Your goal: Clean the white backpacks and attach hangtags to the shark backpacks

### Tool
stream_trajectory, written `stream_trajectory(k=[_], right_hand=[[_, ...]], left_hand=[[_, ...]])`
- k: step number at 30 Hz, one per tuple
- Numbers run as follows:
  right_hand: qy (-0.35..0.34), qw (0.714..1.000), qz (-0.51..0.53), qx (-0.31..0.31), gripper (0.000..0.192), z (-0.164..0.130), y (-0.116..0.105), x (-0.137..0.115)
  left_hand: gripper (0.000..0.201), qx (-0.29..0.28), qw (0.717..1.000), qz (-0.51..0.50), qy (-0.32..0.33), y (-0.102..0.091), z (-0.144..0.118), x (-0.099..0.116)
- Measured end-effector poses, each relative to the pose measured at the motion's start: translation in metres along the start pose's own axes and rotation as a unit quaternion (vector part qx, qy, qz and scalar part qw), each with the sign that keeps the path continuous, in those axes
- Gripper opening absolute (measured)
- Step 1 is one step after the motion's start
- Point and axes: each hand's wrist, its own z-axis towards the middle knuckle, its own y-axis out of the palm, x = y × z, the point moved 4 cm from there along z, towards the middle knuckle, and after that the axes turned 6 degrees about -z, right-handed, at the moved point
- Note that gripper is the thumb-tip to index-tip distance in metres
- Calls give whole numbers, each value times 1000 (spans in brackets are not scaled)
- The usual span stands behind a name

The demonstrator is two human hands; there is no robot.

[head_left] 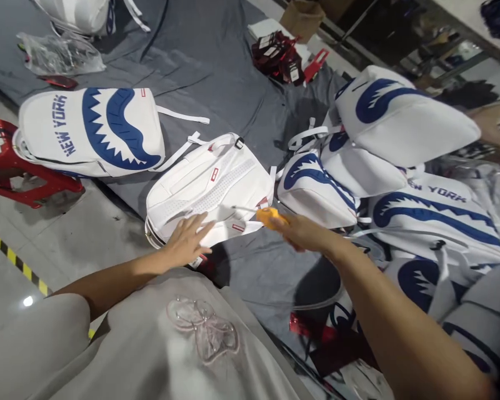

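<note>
A white backpack (216,183) lies with its straps and back panel facing up on the grey cloth in front of me. My left hand (189,239) is over its near edge, fingers spread and holding nothing; I cannot tell whether it presses on the fabric. In my right hand (302,230), closed around its grip, is a yellow-handled tool (268,217) with a thin metal shaft. The shaft points left, over the backpack's near strap. Under the near side of the backpack, a dark red tag (208,264) partly shows.
To the left, a white backpack with a blue toothed print (120,128) rests partly over a red stool (37,183). Several similar backpacks (404,122) pile up on the right. Red tags (277,55), a cardboard box (302,19) and a clear plastic bag (64,54) lie farther back.
</note>
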Motion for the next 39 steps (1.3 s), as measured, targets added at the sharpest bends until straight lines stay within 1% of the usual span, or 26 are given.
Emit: stream_trajectory(k=[1,2,4,5,7,8,9,11,12,13,15,16,17,18,20,21,22,24,26,27,31,33,34,36,38,39], right_hand=[[16,999,7,-28,48,-8,3,7],[39,998,11,-39,46,-17,5,14],[74,996,14,-48,46,-36,7,26],[69,995,33,-64,46,-45,9,30],[19,987,109,-113,49,-63,14,38],[-4,980,156,-126,52,-71,16,43],[-19,972,199,-121,56,-77,17,49],[-23,964,251,-81,61,-87,20,63],[-24,963,259,-75,62,-90,23,69],[-26,961,261,-87,63,-92,28,73],[-28,962,241,-123,60,-94,38,76],[-23,968,220,-119,57,-93,40,77],[-10,977,192,-88,54,-91,38,79],[6,987,156,-36,51,-88,33,81],[28,995,75,65,47,-82,21,84],[30,995,35,90,46,-79,17,84],[32,994,-2,100,45,-76,16,85],[52,991,-65,108,45,-74,18,86],[87,984,-103,115,46,-78,28,87],[97,983,-109,109,46,-82,37,86],[102,991,-79,43,45,-109,84,68],[110,992,-57,26,44,-124,108,54],[116,992,-47,17,44,-131,120,46],[132,991,-30,-1,44,-140,143,32],[147,989,-16,-13,44,-144,164,19],[151,988,-9,-13,43,-145,173,13]], left_hand=[[69,-23,1000,2,8,11,-7,7],[68,-34,999,-11,0,20,-12,11],[62,-22,992,-111,-56,32,-12,8],[58,-8,980,-177,-89,35,-8,3],[43,18,947,-283,-151,34,7,-10],[38,25,933,-312,-178,31,17,-16],[38,28,924,-326,-200,28,27,-22],[51,27,908,-345,-236,26,47,-26],[56,24,901,-355,-249,27,56,-25],[59,22,896,-360,-258,31,63,-20],[59,29,898,-348,-267,42,72,-2],[56,35,904,-332,-267,49,74,10],[52,42,912,-311,-263,56,74,23],[50,49,923,-284,-254,62,73,35],[56,53,948,-218,-228,71,71,58],[61,51,957,-185,-216,74,71,67],[63,47,965,-155,-207,75,71,73],[62,40,972,-115,-201,76,73,76],[58,41,973,-105,-203,75,78,74],[56,41,973,-107,-202,74,80,71],[59,24,971,-161,-175,66,82,66],[62,30,964,-208,-161,53,77,59],[61,47,958,-232,-164,43,72,51],[57,104,933,-279,-200,18,60,25],[49,156,891,-333,-267,-4,47,-10],[45,169,864,-366,-302,-13,42,-28]])
